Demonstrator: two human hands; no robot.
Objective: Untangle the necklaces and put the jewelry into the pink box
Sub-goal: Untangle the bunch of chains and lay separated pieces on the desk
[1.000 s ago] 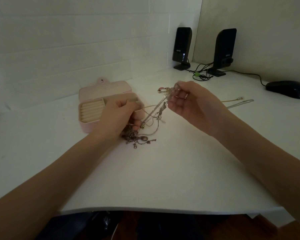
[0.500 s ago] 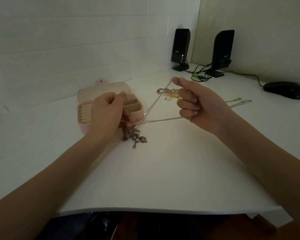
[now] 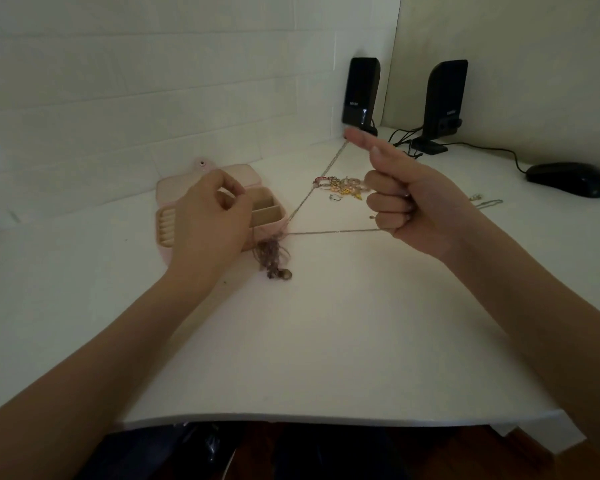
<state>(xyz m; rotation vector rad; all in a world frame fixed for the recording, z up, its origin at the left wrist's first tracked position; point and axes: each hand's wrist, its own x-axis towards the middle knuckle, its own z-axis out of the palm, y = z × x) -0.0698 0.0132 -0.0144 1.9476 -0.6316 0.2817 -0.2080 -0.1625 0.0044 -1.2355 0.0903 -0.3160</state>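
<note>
- Since half a second ago, the right hand [image 3: 413,206] has lifted and drawn away from the left hand [image 3: 210,225], pulling the silver chain [image 3: 333,232] into two taut strands.
- One strand runs from the raised right index finger and thumb tip down to the knot; the other runs level into the curled lower fingers [image 3: 388,206] of the same hand.
- Left fingers are bent, thumb and forefinger pinched together above the tangled necklaces [image 3: 272,256], which hang to the bench [image 3: 326,341] just before the pink box [image 3: 267,211].
- The box stands open, partly hidden behind the left hand.
- A small heap of rings and charms [image 3: 343,187] lies on the bench beyond the right fingers, not in the box.
</note>
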